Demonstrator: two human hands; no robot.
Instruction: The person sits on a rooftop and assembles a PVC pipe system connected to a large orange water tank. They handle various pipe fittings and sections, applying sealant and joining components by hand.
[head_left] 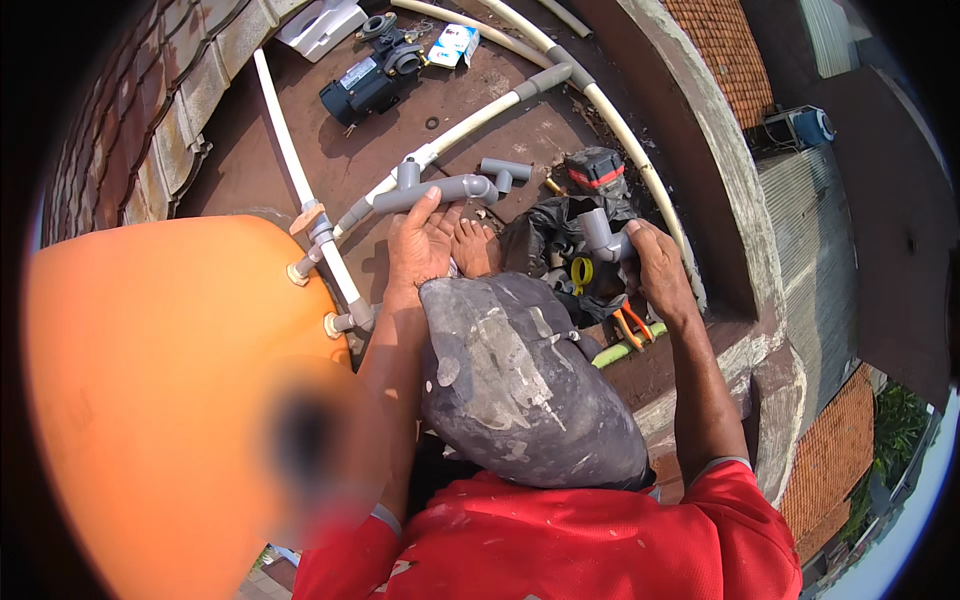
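Note:
My left hand (422,240) is closed around a grey PVC pipe assembly (462,188), the thumb pressed over it. A tee branch stands up on this piece and an elbow sits at its right end. My right hand (658,270) grips a grey pipe fitting (598,232) with one open end tilted up; the fingers partly hide its shape. Below that fitting lies a black plastic bag (530,232) with loose fittings and a yellow ring (581,270). A loose grey tee (508,172) rests on the floor between my hands.
An orange tank (170,380) fills the left side, with a valved white pipe (285,140) beside it. A motor pump (370,85), long white pipes (640,150), a black-and-red object (597,172) and orange-handled pliers (632,325) surround me. A parapet (735,150) edges the right.

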